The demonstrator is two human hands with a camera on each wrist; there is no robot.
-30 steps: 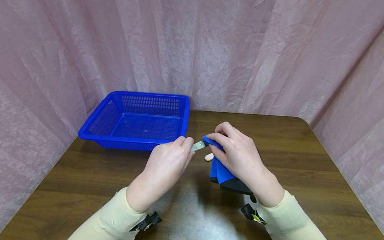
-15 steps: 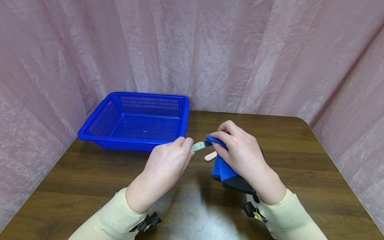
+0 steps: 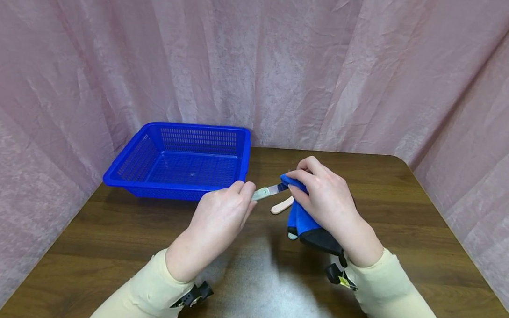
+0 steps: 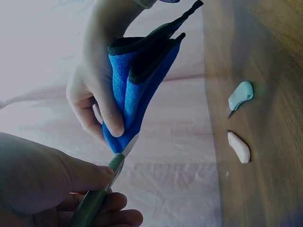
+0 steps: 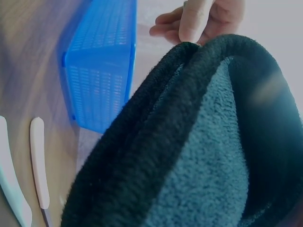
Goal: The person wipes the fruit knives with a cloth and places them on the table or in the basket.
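Observation:
My left hand (image 3: 222, 207) grips a small knife by its pale green handle (image 3: 262, 194), fingers curled round it with the thumb on top in the left wrist view. Its metal blade (image 4: 131, 144) points right into a folded blue cloth (image 3: 304, 219) with black edging. My right hand (image 3: 326, 194) pinches the cloth around the blade between thumb and fingers, and the cloth's loose end hangs below. The blade tip is hidden in the cloth. On the table beneath lie a pale pink-handled knife (image 3: 282, 205) and a mint-handled one (image 3: 292, 236), the latter mostly covered by the cloth in the head view.
A blue plastic basket (image 3: 194, 126) with slotted sides stands at the back left of the brown wooden table (image 3: 387, 210), just behind my left hand. Pink curtains (image 3: 255, 60) hang behind the table and at both sides.
My right hand and the cloth have slid right along the blade, away from the handle. More bare metal shows, and more of the pink handle is uncovered. The left hand stays nearly still.

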